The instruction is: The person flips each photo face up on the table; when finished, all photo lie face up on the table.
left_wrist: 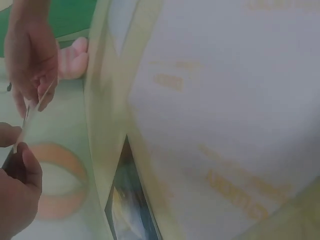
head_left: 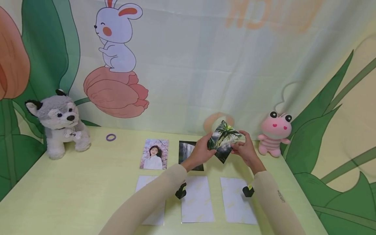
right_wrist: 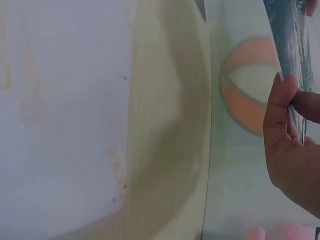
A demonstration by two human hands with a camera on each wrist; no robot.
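A landscape photo [head_left: 224,142] with green peaks and dark, cloudy parts is held up above the table's far edge, turned cornerwise. My left hand [head_left: 201,151] pinches its left side between thumb and fingers. On the photo's right side, my right hand [head_left: 246,151] grips the edge. The left wrist view catches the photo nearly edge-on between both hands. In the right wrist view its surface [right_wrist: 290,37] looks glossy. Below my left hand lies a dark waterfall photo [head_left: 184,151], partly covered by that hand and forearm. Left of it rests a portrait photo [head_left: 154,160].
Three white sheets with faint yellow print lie in front: a left sheet [head_left: 155,215] partly under my sleeve, a middle sheet [head_left: 198,204] and a right sheet [head_left: 238,205]. A husky plush [head_left: 63,125], purple ring [head_left: 111,137] and pink plush [head_left: 276,133] stand along the back.
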